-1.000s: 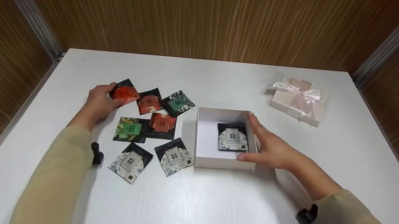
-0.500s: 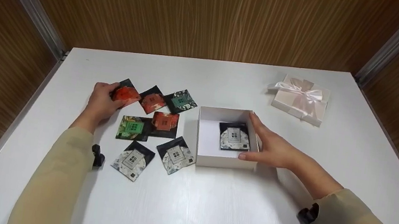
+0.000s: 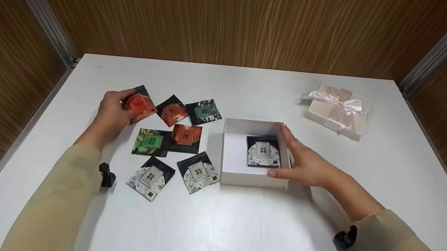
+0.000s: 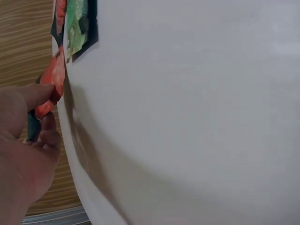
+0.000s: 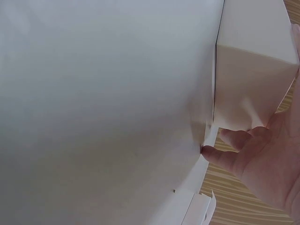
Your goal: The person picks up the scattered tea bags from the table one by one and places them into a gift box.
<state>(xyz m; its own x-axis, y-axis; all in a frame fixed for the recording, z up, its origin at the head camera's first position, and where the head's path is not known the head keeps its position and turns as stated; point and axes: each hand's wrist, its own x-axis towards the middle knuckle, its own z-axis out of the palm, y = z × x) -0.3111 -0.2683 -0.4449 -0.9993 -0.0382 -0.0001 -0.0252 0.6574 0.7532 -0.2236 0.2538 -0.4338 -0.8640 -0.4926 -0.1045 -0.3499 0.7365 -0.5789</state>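
In the head view my left hand [image 3: 111,115] pinches a red-and-black sachet [image 3: 140,105] at the far left of a loose group. Its thumb lies over the red sachet [image 4: 52,79] in the left wrist view, with fingers underneath. My right hand [image 3: 309,162] holds the right side of an open white box [image 3: 253,181], thumb at the near rim and fingers along the far side. Inside the box, toward the right, lies a white-and-black sachet [image 3: 263,152]. The right wrist view shows fingers against the box's outer wall [image 5: 253,84].
Left of the box lie two red sachets [image 3: 172,111], a teal one [image 3: 204,111], a green one [image 3: 149,141] and two white floral ones [image 3: 198,172]. A pale lid with a pink ribbon bow [image 3: 339,108] rests at the back right of the white table [image 3: 235,235].
The left hand has shifted slightly left and away with the red sachet. The right hand stays on the box. The whole head view has drifted a little.
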